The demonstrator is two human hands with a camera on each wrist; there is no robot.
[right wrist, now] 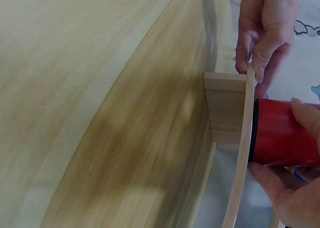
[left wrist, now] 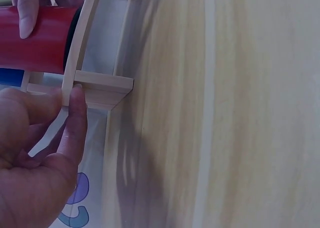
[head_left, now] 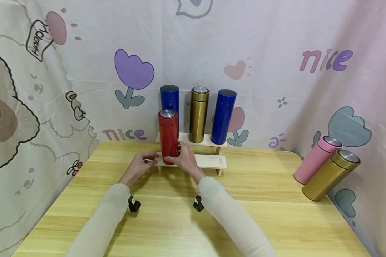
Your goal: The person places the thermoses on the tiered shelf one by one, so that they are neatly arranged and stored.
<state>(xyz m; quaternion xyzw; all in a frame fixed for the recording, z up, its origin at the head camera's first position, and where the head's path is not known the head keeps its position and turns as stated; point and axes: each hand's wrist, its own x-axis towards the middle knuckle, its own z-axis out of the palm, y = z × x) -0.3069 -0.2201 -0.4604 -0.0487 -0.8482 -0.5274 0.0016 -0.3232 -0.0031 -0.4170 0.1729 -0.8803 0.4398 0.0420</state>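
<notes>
A red thermos bottle [head_left: 168,137] with a steel-topped lid stands upright at the left end of the lower step of a small wooden two-step rack [head_left: 209,161]. My right hand [head_left: 186,157] holds this bottle low down, thumb and fingers around its sides. At the left end of the same step, my left hand [head_left: 140,167] pinches the board's edge between thumb and fingers, as the left wrist view shows up close. On the upper step behind stand a blue bottle [head_left: 169,96], partly hidden by the red one, a gold bottle [head_left: 199,114] and another blue bottle [head_left: 223,116].
Toward the right edge of the wooden table [head_left: 260,214], a pink bottle [head_left: 318,159] and a second gold bottle [head_left: 331,175] stand close together. A printed cloth [head_left: 263,43] hangs behind the table and along its sides.
</notes>
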